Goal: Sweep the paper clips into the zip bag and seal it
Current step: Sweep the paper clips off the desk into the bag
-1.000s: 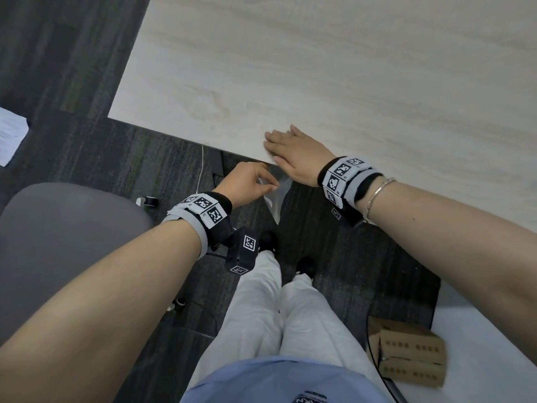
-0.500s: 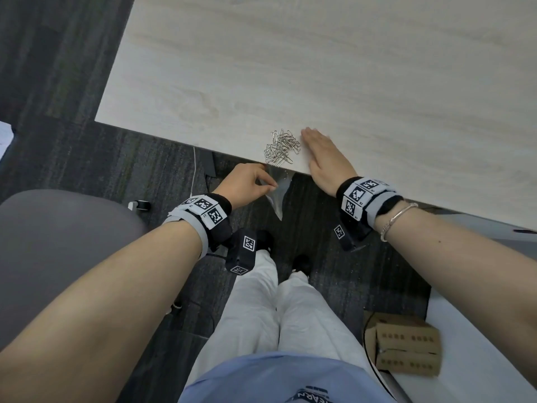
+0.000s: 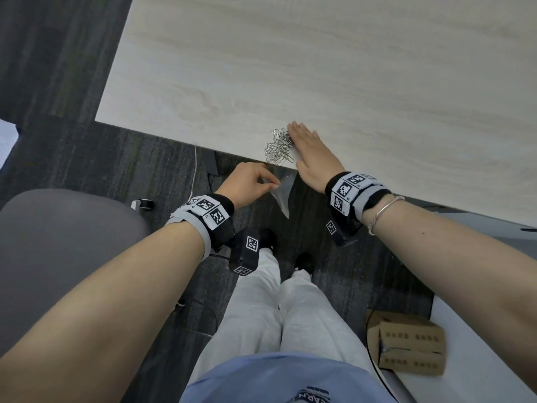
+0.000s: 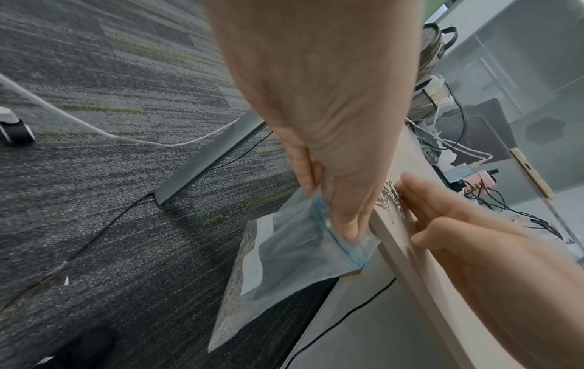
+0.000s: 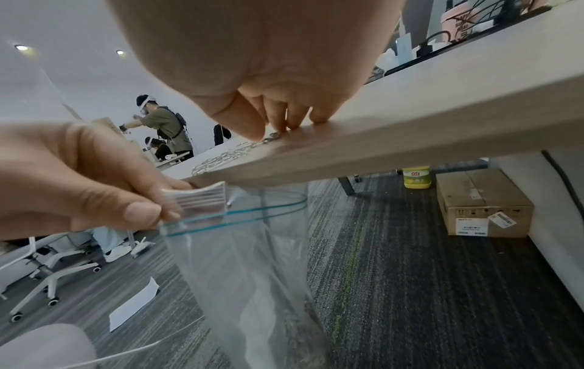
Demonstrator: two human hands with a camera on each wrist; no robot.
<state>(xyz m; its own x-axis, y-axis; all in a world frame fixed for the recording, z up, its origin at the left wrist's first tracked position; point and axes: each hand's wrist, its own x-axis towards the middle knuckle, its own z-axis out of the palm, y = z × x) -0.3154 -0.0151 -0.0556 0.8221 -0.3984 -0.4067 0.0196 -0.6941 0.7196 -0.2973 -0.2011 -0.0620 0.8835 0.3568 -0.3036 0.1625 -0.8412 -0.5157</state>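
Observation:
A heap of silver paper clips (image 3: 278, 149) lies at the near edge of the pale wooden table (image 3: 348, 82). My right hand (image 3: 309, 154) lies flat on the table just right of the heap, fingers straight and touching it. Below the edge, my left hand (image 3: 248, 183) pinches the top lip of a clear zip bag (image 3: 281, 191) with a blue zip line. The bag (image 5: 246, 262) hangs with its mouth open under the clips (image 5: 221, 158). In the left wrist view the bag (image 4: 284, 262) hangs against the table edge, beside the clips (image 4: 390, 199).
Dark carpet lies below the table. A grey chair (image 3: 58, 242) stands at my left. Cardboard boxes (image 3: 406, 347) (image 5: 483, 202) and a yellow bottle (image 5: 417, 177) sit on the floor. Cables and a table leg (image 4: 208, 159) run under the table. Another person (image 5: 161, 124) works far off.
My right hand has drawn back to the right, uncovering the heap of clips at the table edge, and now lies beside it. My left hand keeps holding the bag below.

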